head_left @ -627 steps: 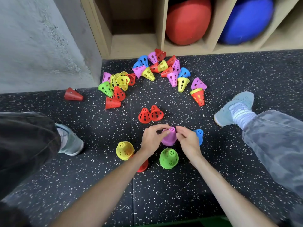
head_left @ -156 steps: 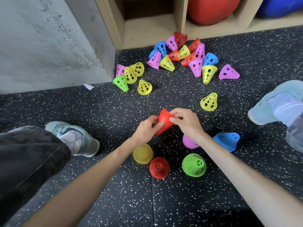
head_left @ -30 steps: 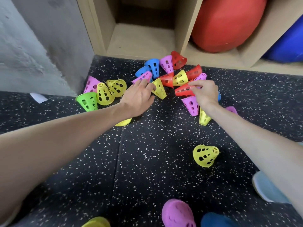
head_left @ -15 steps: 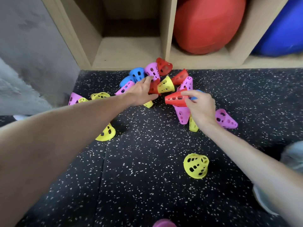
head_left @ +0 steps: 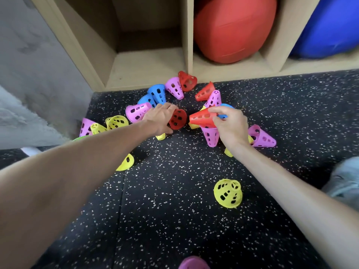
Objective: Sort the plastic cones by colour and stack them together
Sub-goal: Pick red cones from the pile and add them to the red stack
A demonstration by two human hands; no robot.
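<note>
The person is reaching into the messy pile of cones by the wooden shelf (head_left: 147, 66), so the sorting looks far from done. The left hand (head_left: 160, 118) has its fingers closed around a red cone (head_left: 177, 119), and the right hand (head_left: 231, 125) pinches another red cone (head_left: 203, 117) lying on its side, so I think red is the colour being picked now. Two more red cones (head_left: 187, 80) wait at about twelve o'clock from the hands, near the shelf edge. Pink cones (head_left: 137, 112), blue cones (head_left: 157, 92) and yellow cones (head_left: 116, 122) are all mixed up around the hands on the speckled floor (head_left: 174, 210). One yellow cone (head_left: 228, 193) stands alone at about five o'clock from the hands, well apart from the pile. At the bottom edge a pink shape (head_left: 194, 264) peeks in, cut off, and I cannot tell if it is one cone or a stack. Any neat stacks must be out of the picture. A bit of green (head_left: 81, 137) hides behind the left arm at nine o'clock, and some yellow bits hide under the right wrist. The right hand covers a blue cone too.
</note>
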